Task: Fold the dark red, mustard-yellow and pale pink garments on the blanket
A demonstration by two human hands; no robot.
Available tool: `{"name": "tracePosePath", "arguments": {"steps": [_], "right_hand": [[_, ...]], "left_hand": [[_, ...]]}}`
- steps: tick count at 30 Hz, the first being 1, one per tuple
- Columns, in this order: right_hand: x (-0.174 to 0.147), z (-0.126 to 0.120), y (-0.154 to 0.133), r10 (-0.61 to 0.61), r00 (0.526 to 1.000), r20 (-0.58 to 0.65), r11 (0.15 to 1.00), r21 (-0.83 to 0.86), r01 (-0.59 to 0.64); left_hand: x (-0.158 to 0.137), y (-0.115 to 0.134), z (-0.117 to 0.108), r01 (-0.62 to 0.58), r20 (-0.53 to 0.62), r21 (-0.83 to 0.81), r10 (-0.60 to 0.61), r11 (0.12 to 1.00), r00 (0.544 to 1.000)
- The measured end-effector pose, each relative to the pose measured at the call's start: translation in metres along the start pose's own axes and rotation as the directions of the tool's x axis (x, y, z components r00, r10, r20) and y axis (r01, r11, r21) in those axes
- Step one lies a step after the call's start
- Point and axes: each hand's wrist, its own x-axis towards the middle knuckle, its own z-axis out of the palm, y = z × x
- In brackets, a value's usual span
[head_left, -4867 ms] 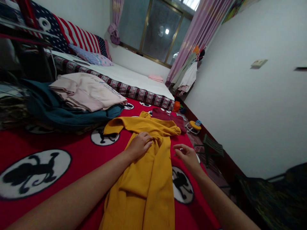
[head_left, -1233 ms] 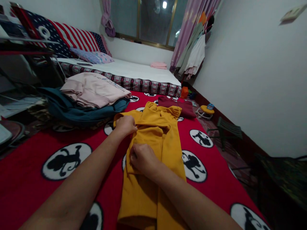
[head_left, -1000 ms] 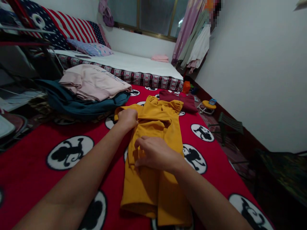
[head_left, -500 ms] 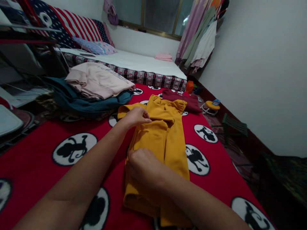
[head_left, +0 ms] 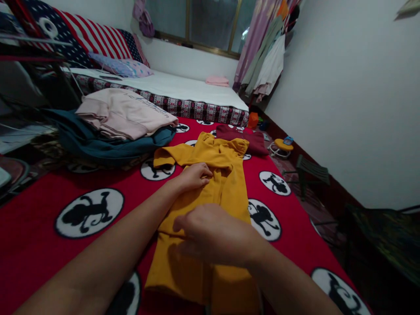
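Observation:
A mustard-yellow garment point(head_left: 200, 205) with a ruffled neck end lies lengthwise on a red blanket point(head_left: 138, 179). One of its sleeves point(head_left: 173, 155) sticks out to the left near the top; the upper cloth is bunched in creases. My left hand point(head_left: 197, 175) rests on the upper middle, its fingertips closed on the fabric below the creases. Over the lower half hovers my right hand point(head_left: 213, 234), slightly blurred, casting a shadow on the cloth. Its fingers are loosely bent and a little apart, with no cloth visible in them.
Folded pale pink clothing point(head_left: 124, 113) sits on dark teal clothing point(head_left: 108, 146) at the left. A maroon folded garment point(head_left: 259, 143) lies beyond the neck end. A white-topped bed point(head_left: 183, 89) stands behind; a yellow stool point(head_left: 282, 145) and a dark folding stool point(head_left: 311, 170) are right.
My right hand has let go of the garment's left edge and lifted. My left hand has moved down off the sleeve area. The lower garment lies spread wider to the left. The view has shifted slightly.

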Motion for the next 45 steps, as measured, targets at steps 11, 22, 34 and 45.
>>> {"name": "tracePosePath", "arguments": {"steps": [11, 22, 34, 45], "right_hand": [[-0.012, -0.026, 0.146, 0.663, 0.554, -0.503, 0.707, 0.178, -0.685], [-0.005, -0.010, 0.156, 0.658, 0.601, -0.454, 0.749, 0.316, -0.582], [0.012, 0.043, 0.175, 0.579, 0.492, -0.650, 0.717, 0.119, -0.686], [0.007, 0.049, 0.181, 0.459, 0.489, -0.742, 0.871, 0.266, -0.414]], "left_hand": [[-0.004, -0.003, 0.008, 0.322, -0.411, 0.201, -0.219, 0.925, 0.885], [-0.003, -0.032, -0.014, 0.218, -0.574, 0.118, -0.113, 0.969, 0.811], [0.000, -0.029, -0.025, 0.454, -0.457, 0.329, -0.282, 0.828, 0.844], [0.082, -0.072, -0.027, 0.299, -0.334, 0.190, -0.225, 0.935, 0.915]]}}
